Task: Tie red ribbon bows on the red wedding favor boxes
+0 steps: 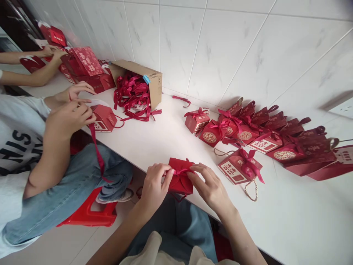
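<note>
A small red gift box [180, 178] sits at the near edge of the white counter [154, 140], between my hands. My left hand [154, 186] pinches the red ribbon [182, 171] on top of the box from the left. My right hand [211, 186] pinches the same ribbon from the right, fingers bent over the box's top. The ribbon crosses the closed flaps of the box.
Finished red boxes with bows [239, 167] and a row of flat red boxes [303, 147] lie to the right along the tiled wall. A cardboard carton of red ribbons [138, 88] stands at the back left. A seated person's hands [70, 114] work on another box [103, 117]; farther left, another person's arms [33, 66].
</note>
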`<state>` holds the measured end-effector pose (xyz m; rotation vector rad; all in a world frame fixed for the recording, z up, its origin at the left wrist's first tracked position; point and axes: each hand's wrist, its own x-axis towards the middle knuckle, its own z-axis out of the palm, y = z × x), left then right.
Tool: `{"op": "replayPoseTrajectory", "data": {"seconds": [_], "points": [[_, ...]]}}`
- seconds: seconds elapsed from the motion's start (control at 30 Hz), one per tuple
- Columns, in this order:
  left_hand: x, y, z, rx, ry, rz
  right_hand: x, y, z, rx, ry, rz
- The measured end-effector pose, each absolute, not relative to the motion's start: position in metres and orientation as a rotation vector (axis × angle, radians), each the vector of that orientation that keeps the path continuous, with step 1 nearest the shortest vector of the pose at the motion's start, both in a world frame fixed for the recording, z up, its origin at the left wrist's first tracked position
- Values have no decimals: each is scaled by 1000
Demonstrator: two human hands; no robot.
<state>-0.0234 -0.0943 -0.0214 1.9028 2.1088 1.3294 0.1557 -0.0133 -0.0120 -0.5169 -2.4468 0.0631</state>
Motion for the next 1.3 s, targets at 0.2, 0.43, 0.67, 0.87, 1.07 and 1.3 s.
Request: {"op": "replayPoseTrajectory", "data": {"seconds": [0.2, 0.43, 0.67, 0.87, 1.07, 1.3], "points": [[-22, -97, -28, 2030, 2121, 1428, 167, -12, -24, -503, -2397, 60], [-19, -99, -27, 2128, 2216, 1369, 170, -14, -23, -451, -2363, 7], [-16, -97, -29, 2051, 2124, 1392, 178, -11, -30, -401, -2351, 43], [-18, -91, -35, 1871, 2015, 1465, 178, -4, -23, -342, -2293, 116], [-19, -89, -35, 1974, 1962, 1505, 130, 5, 15, -817, -2256, 511], [-18, -88, -40, 1975, 1927, 1497, 91, 21, 13, -950, -2433, 875]]}}
